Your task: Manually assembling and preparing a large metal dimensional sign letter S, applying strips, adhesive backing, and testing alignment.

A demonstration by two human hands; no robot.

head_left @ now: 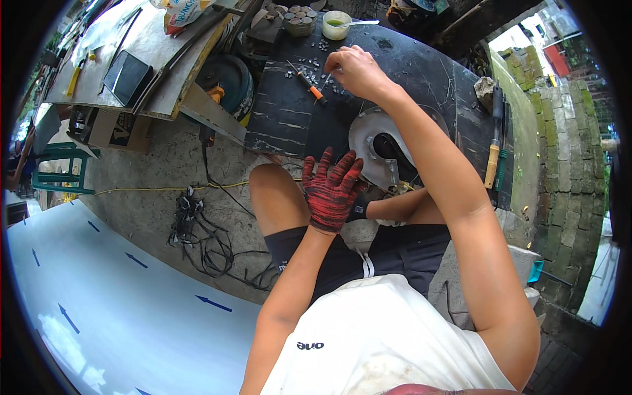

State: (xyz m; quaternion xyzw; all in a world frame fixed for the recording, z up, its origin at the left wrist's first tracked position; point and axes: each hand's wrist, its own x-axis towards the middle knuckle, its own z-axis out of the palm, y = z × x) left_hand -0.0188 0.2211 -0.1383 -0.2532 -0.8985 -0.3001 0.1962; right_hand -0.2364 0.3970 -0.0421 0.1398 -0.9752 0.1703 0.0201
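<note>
My right hand [361, 71], bare, reaches to the far part of a dark, marble-patterned tabletop [280, 122]. Its fingers are curled together beside small grey pieces [308, 69]; whatever they pinch is too small to make out. Just left of it lies an orange-and-black handled tool [311, 88] with a thin pointed tip. A red-and-black knit glove covers my left hand [331, 191], which rests with fingers spread at the table's near edge and holds nothing. Between my hands, partly hidden by my right forearm, sits a grey curved metal plate [368, 141] with a round opening.
A cup of green liquid [336, 25] and a container of round discs [299, 21] stand at the far edge. Wooden-handled tool [492, 158] and stone [484, 92] lie right. Left: a table with a phone [128, 78], tangled cables [204, 227], a pale arrow-marked sheet [145, 309].
</note>
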